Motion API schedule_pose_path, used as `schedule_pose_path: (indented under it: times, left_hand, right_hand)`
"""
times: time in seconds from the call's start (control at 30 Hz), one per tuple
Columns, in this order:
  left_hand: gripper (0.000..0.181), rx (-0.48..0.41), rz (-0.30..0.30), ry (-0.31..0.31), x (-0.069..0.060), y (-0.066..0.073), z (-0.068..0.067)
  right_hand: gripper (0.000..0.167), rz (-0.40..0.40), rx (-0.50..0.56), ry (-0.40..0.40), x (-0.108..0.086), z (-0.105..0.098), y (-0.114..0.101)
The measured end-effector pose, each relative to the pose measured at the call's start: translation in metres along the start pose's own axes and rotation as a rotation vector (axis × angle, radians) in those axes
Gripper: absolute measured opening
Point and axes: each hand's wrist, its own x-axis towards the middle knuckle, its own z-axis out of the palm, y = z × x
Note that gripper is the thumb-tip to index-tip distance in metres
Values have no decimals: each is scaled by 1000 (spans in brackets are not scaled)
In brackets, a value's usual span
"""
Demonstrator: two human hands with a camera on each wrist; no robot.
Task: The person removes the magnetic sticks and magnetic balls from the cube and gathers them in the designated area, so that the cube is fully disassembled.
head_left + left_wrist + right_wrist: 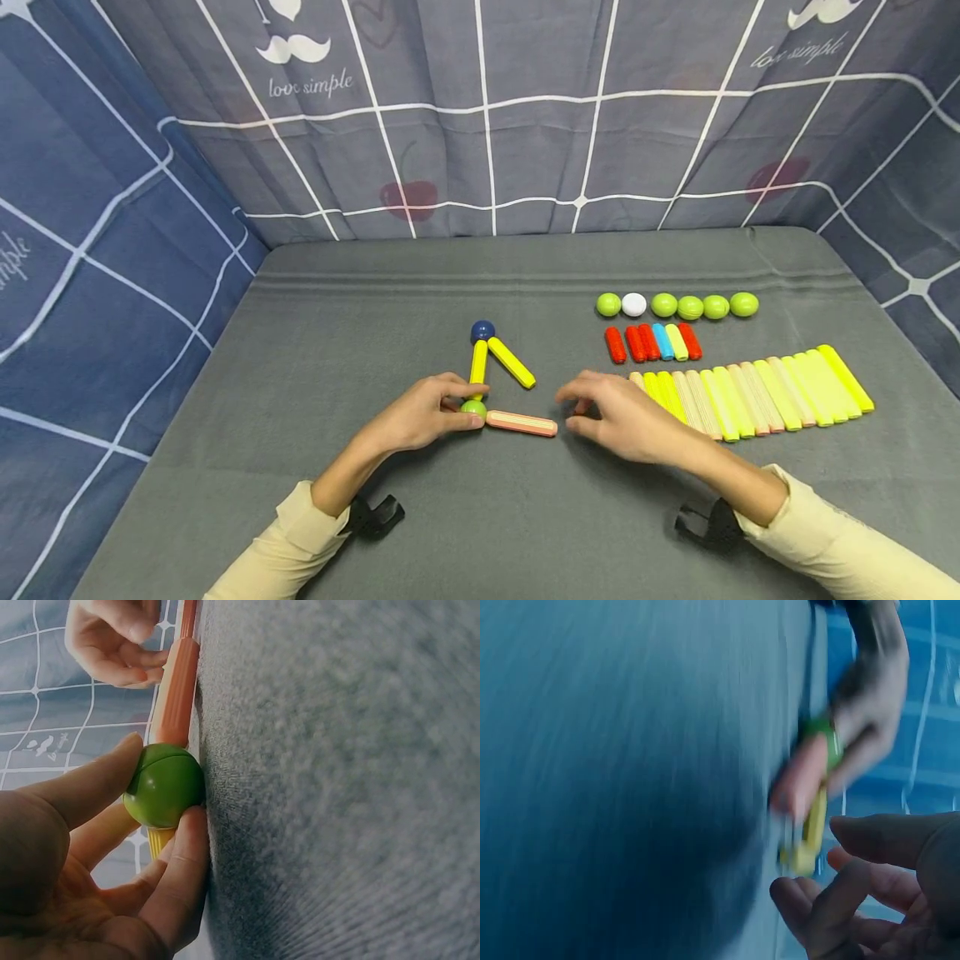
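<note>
My left hand (427, 414) pinches a green ball (166, 784) between thumb and fingers, low over the grey cloth. An orange ribbed stick (522, 423) points right from this ball, its near end against it. From the ball's far side a yellow stick (478, 360) runs up to a dark blue ball (483, 331). A second yellow stick (512, 363) slants down and right from the blue ball. My right hand (626, 417) hovers just right of the orange stick's free end, fingers loosely bent and holding nothing. The right wrist view is blurred.
At the back right lies a row of green balls (690, 307) with one white ball (633, 305) among them. Short red, blue and yellow sticks (662, 342) lie in front. A long row of yellow and pale sticks (765, 396) extends beyond my right hand. A checked curtain (525, 158) hangs behind.
</note>
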Motion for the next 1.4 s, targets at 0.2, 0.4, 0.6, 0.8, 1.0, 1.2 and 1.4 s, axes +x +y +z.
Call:
schedule_pose_path:
  times: [0.2, 0.4, 0.6, 0.8, 1.0, 1.2, 1.4]
  left_hand:
    - [48, 3, -7, 0, 0, 1, 0]
    - [47, 20, -26, 18, 1, 4, 1]
    - [43, 15, -48, 46, 0, 8, 2]
    - [42, 9, -69, 43, -1, 7, -1]
    - [42, 18, -70, 49, -2, 6, 0]
    - [47, -3, -54, 30, -1, 6, 1]
    - [49, -9, -56, 13, 2, 6, 0]
  right_hand:
    - [24, -102, -90, -71, 13, 29, -22]
    - [24, -211, -219, -66, 21, 40, -28]
    - [18, -194, -185, -137, 21, 38, -33]
    - [27, -131, -101, -176, 8, 30, -32]
    - [51, -87, -35, -73, -10, 12, -19]
    - [59, -22, -39, 79, -33, -20, 7]
    - [64, 140, 121, 149, -65, -64, 41]
